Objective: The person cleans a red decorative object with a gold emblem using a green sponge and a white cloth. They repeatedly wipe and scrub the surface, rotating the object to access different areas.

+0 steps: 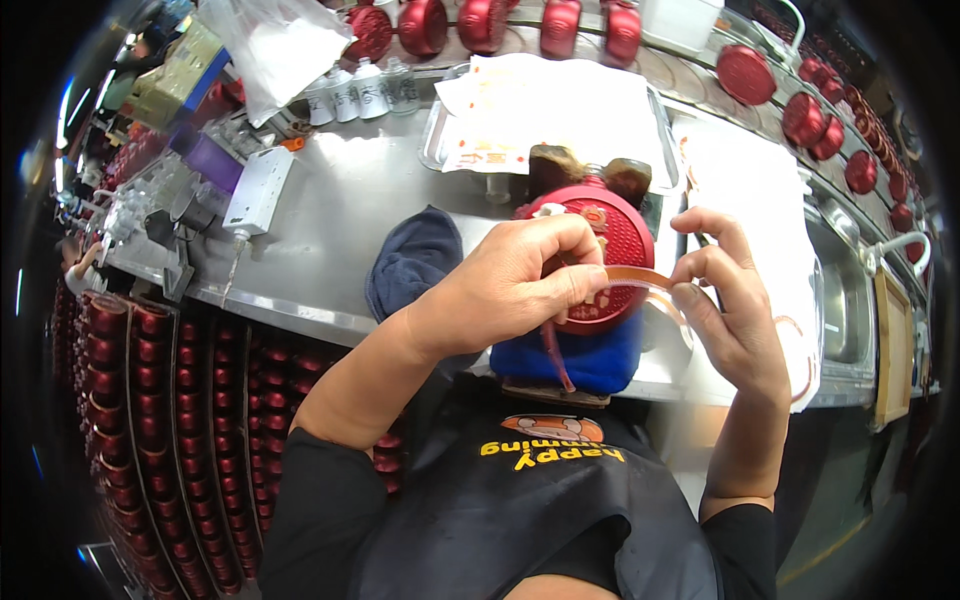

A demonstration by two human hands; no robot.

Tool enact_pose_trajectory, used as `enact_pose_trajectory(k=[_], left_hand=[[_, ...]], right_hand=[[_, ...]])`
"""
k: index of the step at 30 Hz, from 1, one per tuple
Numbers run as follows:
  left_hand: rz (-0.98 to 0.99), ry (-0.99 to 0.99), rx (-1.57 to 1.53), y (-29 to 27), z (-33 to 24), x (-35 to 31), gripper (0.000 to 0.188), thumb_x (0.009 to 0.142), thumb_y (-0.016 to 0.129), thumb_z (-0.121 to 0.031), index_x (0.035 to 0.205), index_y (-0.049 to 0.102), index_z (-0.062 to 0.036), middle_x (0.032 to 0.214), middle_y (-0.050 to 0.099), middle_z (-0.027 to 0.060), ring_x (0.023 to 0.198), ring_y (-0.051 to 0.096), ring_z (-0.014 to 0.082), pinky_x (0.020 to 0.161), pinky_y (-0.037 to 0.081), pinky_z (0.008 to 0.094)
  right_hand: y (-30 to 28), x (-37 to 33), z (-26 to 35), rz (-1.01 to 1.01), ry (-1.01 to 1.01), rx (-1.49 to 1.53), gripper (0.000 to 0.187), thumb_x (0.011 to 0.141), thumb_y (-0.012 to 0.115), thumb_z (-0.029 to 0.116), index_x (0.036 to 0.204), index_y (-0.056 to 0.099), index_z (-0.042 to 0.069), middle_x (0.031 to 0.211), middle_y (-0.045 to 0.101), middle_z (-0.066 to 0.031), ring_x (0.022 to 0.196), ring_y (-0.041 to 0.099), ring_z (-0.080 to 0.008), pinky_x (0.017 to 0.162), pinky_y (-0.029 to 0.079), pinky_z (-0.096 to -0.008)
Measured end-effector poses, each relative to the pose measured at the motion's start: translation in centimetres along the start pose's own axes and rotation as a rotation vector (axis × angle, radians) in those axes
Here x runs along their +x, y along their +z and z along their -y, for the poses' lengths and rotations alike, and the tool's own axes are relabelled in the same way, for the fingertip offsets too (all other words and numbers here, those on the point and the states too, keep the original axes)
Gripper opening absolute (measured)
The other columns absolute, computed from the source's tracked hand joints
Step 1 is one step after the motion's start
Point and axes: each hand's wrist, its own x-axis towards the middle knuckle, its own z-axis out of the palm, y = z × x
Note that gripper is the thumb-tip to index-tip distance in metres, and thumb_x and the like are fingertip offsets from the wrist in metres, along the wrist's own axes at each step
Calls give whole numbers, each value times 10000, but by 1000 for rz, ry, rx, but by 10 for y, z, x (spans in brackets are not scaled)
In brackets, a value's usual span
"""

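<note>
A round red bottle [615, 222] with gold raised decoration lies on a blue cloth [590, 362], its neck toward two dark, worn blocks [628, 178]. Just above it, a thin orange strip [640, 274] with a pale edge is stretched between both hands. My left hand [520, 270] pinches one end between thumb and fingers and covers part of the bottle. My right hand [728, 290] has the other end between thumb and index finger, its remaining fingers raised. A thin reddish strip [556, 360] hangs below my left hand; what holds it is hidden.
To the left, a dark blue cloth [412, 262] lies on the steel table [330, 210], with a white box [258, 190] farther left. Beyond the bottle is a tray of printed sheets [560, 110]. Red bottles [482, 25] line a far conveyor; a sink [845, 300] is at right.
</note>
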Motion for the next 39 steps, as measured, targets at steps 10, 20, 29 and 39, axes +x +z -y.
enact_pose_trajectory(k=[10,20,29,39], left_hand=[[-558,322,671,-7,39,27,179,938,711,-185,919,624,-30,892,593,207,788,617,369,737,502,463],[-605,322,701,-15,50,53,203,909,729,-206,857,618,-43,854,604,171,866,593,363,807,463,493],[-559,293,734,-25,45,57,193,913,711,-193,860,630,-26,874,603,195,872,594,375,814,460,501],[-542,296,782,-26,42,56,192,921,701,-188,869,635,-16,881,602,200,883,595,377,821,456,500]], right_hand=[[47,35,-39,-180,7,-219,133,997,643,106,928,613,-4,1207,572,-200,1142,546,-375,1006,439,-444],[51,50,-53,-268,55,-262,125,949,665,68,881,606,-17,1129,579,-200,1073,569,-372,950,463,-445],[50,55,-56,-273,21,-292,162,927,691,83,847,582,-6,1126,576,-190,1040,586,-334,926,476,-413],[48,57,-54,-319,-5,-297,129,885,686,-16,1010,704,14,1193,583,-190,1143,575,-365,971,481,-440]])
